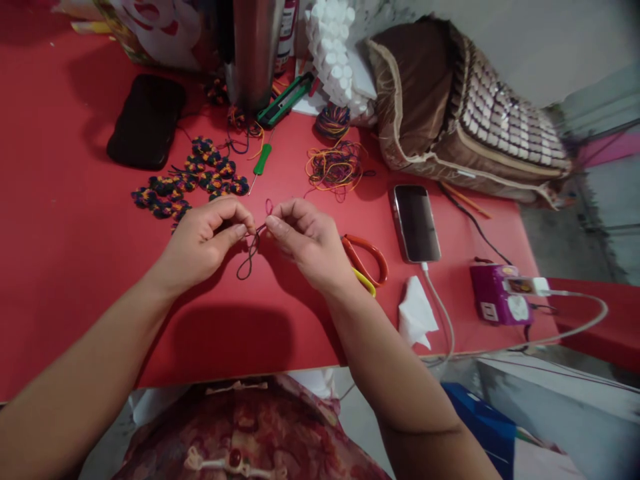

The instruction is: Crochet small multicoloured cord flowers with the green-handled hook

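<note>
My left hand [205,237] and my right hand [307,240] meet over the red table [65,220], each pinching a thin dark multicolored yarn strand [249,257]. The strand loops down between the two hands toward the table. Fingers of both hands are closed in a pinch. Several small crocheted flower pieces [193,177] in dark, orange and pink yarn lie just beyond my left hand. A green-handled crochet hook [260,162] rests behind the hands. A loose tangle of yarn [335,165] lies farther back.
Orange and yellow scissors [367,263] lie right of my right hand. A phone [415,222] charges from a purple power strip [497,295]. A white tissue [415,313], a black case [146,121], a steel flask [253,50] and a brown cushion [450,107] also sit here.
</note>
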The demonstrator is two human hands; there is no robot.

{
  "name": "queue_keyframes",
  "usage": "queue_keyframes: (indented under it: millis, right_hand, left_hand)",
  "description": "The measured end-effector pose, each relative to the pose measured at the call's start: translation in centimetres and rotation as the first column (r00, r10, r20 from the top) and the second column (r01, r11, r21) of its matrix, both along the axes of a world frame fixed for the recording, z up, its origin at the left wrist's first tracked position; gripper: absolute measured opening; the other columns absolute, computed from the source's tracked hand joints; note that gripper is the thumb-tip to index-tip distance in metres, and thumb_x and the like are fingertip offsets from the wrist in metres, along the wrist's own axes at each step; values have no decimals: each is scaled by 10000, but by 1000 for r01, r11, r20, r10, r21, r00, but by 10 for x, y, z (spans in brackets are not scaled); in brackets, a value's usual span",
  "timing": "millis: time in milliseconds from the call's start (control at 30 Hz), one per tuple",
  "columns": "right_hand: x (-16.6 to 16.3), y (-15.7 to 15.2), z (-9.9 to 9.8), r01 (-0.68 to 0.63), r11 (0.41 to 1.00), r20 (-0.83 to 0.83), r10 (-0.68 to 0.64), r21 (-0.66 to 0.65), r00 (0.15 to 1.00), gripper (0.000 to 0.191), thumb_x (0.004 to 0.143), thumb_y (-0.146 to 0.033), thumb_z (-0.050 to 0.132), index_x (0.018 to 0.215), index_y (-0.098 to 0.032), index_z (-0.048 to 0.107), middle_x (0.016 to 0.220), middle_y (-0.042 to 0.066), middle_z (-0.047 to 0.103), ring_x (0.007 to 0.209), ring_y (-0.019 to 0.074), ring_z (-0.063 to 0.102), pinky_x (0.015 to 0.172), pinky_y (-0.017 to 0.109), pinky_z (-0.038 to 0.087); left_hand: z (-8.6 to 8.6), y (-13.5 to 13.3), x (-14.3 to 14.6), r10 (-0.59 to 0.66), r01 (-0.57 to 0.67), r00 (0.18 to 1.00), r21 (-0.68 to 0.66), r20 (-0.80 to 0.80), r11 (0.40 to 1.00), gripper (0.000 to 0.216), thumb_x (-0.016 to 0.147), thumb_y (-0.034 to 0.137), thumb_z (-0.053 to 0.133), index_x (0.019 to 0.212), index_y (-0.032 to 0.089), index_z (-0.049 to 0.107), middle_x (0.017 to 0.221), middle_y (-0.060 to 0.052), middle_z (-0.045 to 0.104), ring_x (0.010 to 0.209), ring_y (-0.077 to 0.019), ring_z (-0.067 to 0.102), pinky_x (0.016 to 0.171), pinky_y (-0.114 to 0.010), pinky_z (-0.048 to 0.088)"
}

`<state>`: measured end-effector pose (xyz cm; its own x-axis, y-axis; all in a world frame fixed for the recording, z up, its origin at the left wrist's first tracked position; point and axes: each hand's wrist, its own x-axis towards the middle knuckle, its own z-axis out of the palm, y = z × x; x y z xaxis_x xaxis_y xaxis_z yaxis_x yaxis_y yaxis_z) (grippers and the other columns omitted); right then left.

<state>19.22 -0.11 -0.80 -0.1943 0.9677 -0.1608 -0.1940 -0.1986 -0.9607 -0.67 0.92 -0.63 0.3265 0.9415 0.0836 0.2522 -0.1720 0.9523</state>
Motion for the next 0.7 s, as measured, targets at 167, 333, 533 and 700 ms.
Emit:
queue_keyframes:
  millis: [167,333,533,700]
  right_hand:
    - [1,2,-1,17,1000,3,-17,5,1000,530,820,-659,977,871,-242,655,787,-28,629,714,130,566,536,267,334]
    - [1,1,0,43,998,44,-45,44,998,503,847,-635,968,863,-234,665,770,-31,619,705,123,538,531,263,335]
    - [5,0,4,21,998,97,-27,61,995,464,893,-598,950,877,-225,674,683,-66,625,568,84,492,543,268,394]
    - [6,0,4,9,1000,63,-9,2,998,490,850,-607,981,858,-225,676,643,-67,650,516,80,524,508,255,452]
  left_hand:
    - [-1,1,0,19,-12,998,-110,63,994,120,928,177,698,830,243,717,785,-24,740,725,-200,728,723,-334,632]
    - [-4,5,-7,38,-27,995,-118,92,993,97,912,181,726,836,242,715,774,-17,719,700,-192,721,700,-327,613]
    - [-1,13,-19,36,-32,998,80,-50,996,131,911,185,695,809,254,741,800,-23,731,733,-203,701,715,-347,575]
    - [-3,15,-21,68,-57,992,97,-110,994,123,893,180,691,814,240,763,816,-33,760,772,-213,719,750,-352,585]
